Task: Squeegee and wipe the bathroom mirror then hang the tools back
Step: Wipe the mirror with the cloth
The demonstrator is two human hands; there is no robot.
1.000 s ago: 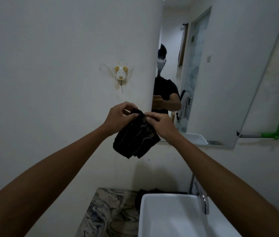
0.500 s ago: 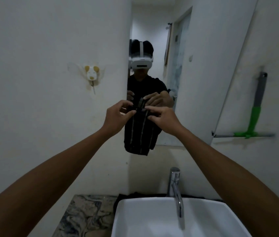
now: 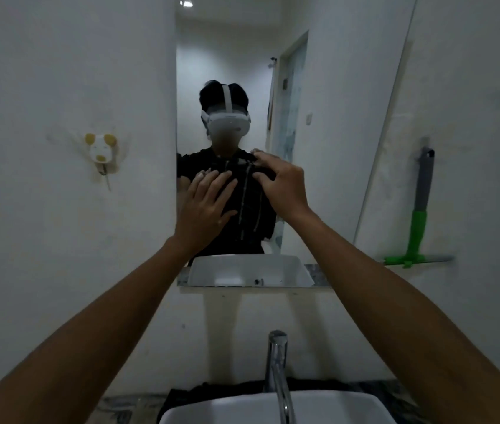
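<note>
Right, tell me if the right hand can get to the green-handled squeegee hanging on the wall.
Probably yes: the right hand is busy pressing the dark striped cloth to the mirror, but bare wall lies between it and the green-handled squeegee.

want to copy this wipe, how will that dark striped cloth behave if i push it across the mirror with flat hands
Probably floppy: the dark cloth drapes against the mirror with no shape of its own. It likely bunches or slides unless pressed, which may be why the left hand lies flat on it while the right hand pins its top. It looks light.

head view, facing mirror (image 3: 319, 148), close
</note>
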